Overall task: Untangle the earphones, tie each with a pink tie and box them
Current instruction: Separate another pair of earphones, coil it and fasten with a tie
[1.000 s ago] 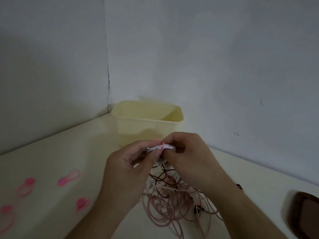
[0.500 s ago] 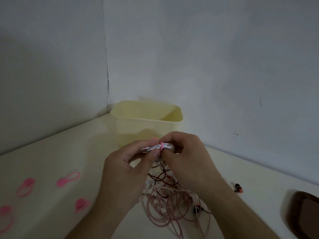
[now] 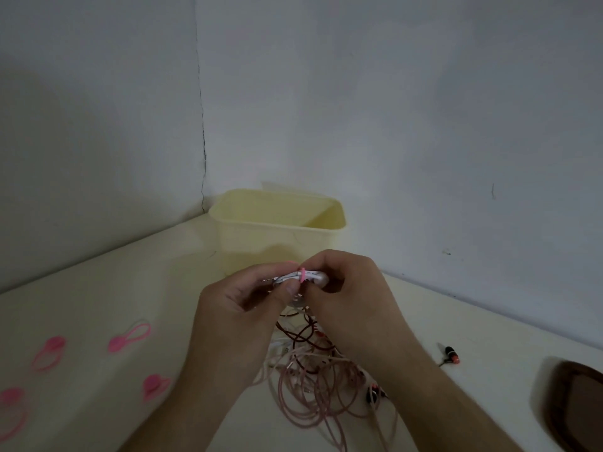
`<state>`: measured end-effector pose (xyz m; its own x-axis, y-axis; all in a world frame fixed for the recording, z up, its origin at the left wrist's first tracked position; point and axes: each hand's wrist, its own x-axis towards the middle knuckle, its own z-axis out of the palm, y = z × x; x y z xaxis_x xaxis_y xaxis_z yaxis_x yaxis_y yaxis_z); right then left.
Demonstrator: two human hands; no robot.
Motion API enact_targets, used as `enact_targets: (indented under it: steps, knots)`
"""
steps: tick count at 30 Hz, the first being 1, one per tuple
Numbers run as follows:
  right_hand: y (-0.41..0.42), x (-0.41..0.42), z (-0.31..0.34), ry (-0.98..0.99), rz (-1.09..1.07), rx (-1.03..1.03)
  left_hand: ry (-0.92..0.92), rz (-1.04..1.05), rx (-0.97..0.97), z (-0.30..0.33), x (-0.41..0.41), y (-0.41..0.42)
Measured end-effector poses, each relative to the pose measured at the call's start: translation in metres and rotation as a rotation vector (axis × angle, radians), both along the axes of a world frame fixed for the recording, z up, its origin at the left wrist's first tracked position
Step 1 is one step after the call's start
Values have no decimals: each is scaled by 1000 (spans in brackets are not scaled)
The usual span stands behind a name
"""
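Earphones point(image 3: 298, 277), a white coiled bundle, are held in the air just in front of the yellow box point(image 3: 277, 223), above the counter point(image 3: 130, 282). The bundle's long axis runs left to right, nearly level, with a rounded white end pointing right. A pink tie point(image 3: 303, 275) circles its middle, crossing the long axis.

Well to the left of the box, four loose pink ties point(image 3: 130, 338) lie flat on the counter, apart from one another.

Nearer the box, the left hand point(image 3: 238, 308) pinches the left half of the bundle, thumb in front, fingers point(image 3: 261, 272) curled behind it. Below the bundle and in front of the box, a tangle of cords point(image 3: 313, 380), pink, white and dark red, lies heaped on the counter between the two forearms.

The right hand point(image 3: 352, 295) grips the bundle's right half, its fingers curled over the top and clamped on it beside the tie.

To the right of the box, a small orange and black earbud point(image 3: 452, 353) lies on the counter apart from the heap, and a dark brown object point(image 3: 577, 406) sits at the frame's right edge; what it is cannot be told.
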<state>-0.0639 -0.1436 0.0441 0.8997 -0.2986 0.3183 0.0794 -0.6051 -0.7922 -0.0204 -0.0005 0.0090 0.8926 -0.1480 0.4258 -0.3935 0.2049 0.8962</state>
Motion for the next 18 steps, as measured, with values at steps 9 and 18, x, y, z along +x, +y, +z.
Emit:
enact_targets:
  steps: [9, 18]
  knots:
    - [0, 1, 1, -5, 36, 36, 96, -62, -64, 4, -2, 2]
    - [2, 0, 0, 26, 22, 121, 112, -105, -58, 5, -2, 2]
